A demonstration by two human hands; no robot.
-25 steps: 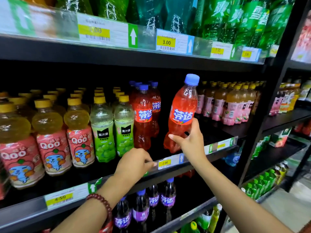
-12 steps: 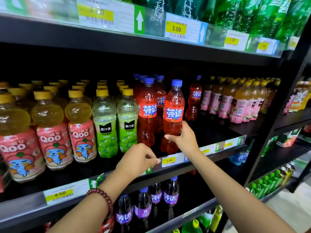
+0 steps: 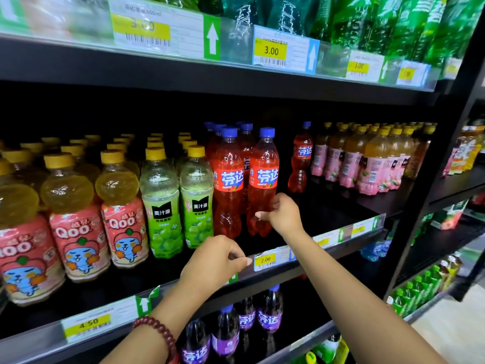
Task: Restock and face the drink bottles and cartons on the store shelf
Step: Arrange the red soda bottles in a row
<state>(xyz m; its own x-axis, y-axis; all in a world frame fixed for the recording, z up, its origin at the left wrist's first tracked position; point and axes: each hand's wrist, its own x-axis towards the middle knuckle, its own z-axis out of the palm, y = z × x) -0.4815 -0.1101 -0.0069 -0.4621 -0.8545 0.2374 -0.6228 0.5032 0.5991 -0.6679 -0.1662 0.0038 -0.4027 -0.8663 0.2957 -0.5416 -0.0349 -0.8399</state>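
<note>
Setting that red plastic soda bottle with the blue cap point(image 3: 263, 179) down looks pretty much done. A second ago you were carrying it tilted in the air to the right of the row, and now it's standing upright on the black middle shelf point(image 3: 367, 206), right beside the other red soda bottle point(image 3: 227, 179) at the front. Your right hand point(image 3: 282, 215) is still curling around the lower part of it, thumb on the near side and fingers behind, so you're gripping it and haven't let go yet. Your left hand point(image 3: 212, 261), the one with the dark red bead bracelet point(image 3: 157, 334), is sitting at the shelf edge with its fingers curled, fingertips against the strip near the yellow 2.00 price tag point(image 3: 265, 260). I can't tell if it's pinching the strip or just resting there.

For the task, I'd say this means the red soda now has two front facings instead of one, so that slot is close to faced.

The bottle itself is clear plastic full of red liquid, with a waisted shape, and its red label with big white and blue characters is pointing straight out at you. One more red bottle point(image 3: 301, 158) is standing alone further back to the right, with bare shelf in front of it.
</note>
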